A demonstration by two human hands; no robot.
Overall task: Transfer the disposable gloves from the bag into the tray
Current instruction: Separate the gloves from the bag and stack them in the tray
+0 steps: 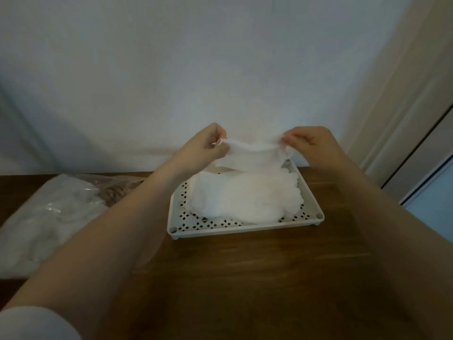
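Pinching one glove (250, 155) between our left hand (208, 146) and right hand (316, 146), we hold it above the tray (245, 229), which carries more gloves (245, 197); the bag (49, 212) lies left of the tray.

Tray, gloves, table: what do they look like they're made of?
Tray: likely moulded plastic, matte off-white; perforated floor, rounded corner feet.
Gloves: thin translucent film, probably polyethylene; the held glove, pinched by the left hand and right hand, drapes limply.
Table: dark wood or wood-look laminate; grain visible, can't tell which.
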